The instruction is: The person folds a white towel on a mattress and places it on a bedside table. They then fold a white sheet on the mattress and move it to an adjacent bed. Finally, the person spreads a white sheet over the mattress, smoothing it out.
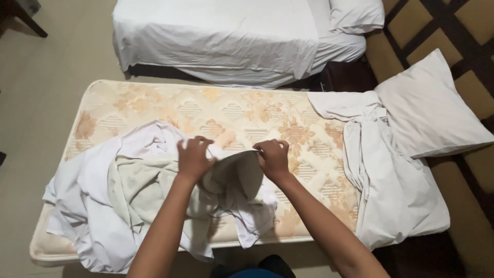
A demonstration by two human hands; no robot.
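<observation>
A bare mattress with a faded floral quilted pattern lies across the view. A crumpled white sheet is heaped on its left half, with a pale cream layer of cloth folded into it. My left hand pinches an edge of the white sheet near the mattress's middle. My right hand grips the same edge a little to the right, the fabric stretched between both hands. Another rumpled white sheet drapes over the mattress's right end.
A white pillow leans at the right against a brown and tan patterned headboard. A second bed with white linen and a pillow stands behind. Beige floor lies to the left.
</observation>
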